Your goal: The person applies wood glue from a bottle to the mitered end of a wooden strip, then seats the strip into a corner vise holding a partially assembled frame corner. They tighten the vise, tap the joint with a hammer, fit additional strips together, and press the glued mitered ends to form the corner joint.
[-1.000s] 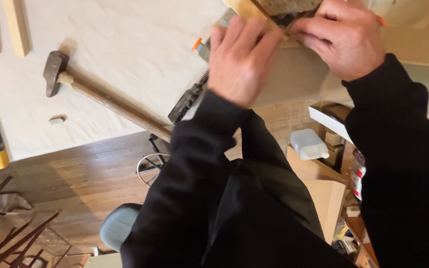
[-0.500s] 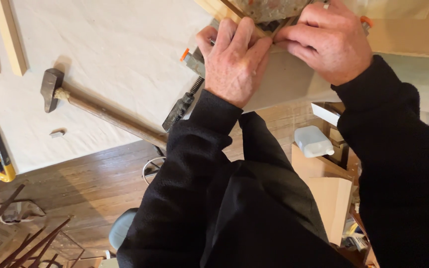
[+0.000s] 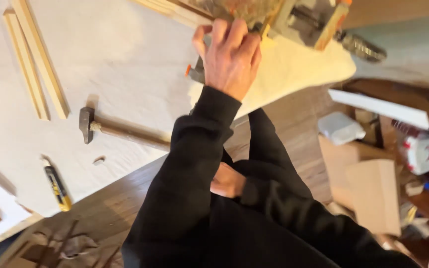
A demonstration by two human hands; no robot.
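White cloth covers the bench [image 3: 125, 59], with a dark wood floor [image 3: 100, 208] showing below its edge and boxes and clutter [image 3: 373, 198] crowding the 3 o'clock side of the view.

At 12 o'clock, the left hand [image 3: 229, 59] reaches up to a wooden piece [image 3: 234, 7] lying at the top edge of the view. Its fingers [image 3: 219, 30] are curled over the near edge of that piece, pressing or gripping it; how firmly is hard to tell because of blur. Just to the right of the hand, a clamp with orange parts [image 3: 319, 22] sits on the same piece, and its handle [image 3: 361, 47] sticks out toward 2 o'clock. So the clamping looks already in place, while the hand is busy at the edge of the wood; whether anything has been fixed or cut there cannot be seen.

The right hand [image 3: 227, 181] is low, near the centre of the view, tucked against the dark sleeve and lap. It looks loosely closed and appears empty, though part of it is hidden.

A hammer [image 3: 120, 131] lies untouched on the cloth at 9 o'clock, head to the left. A yellow and black knife [image 3: 57, 186] lies at 8 o'clock near the bench edge. Two wooden strips [image 3: 35, 64] rest at 10 o'clock, side by side, well apart from the hands.
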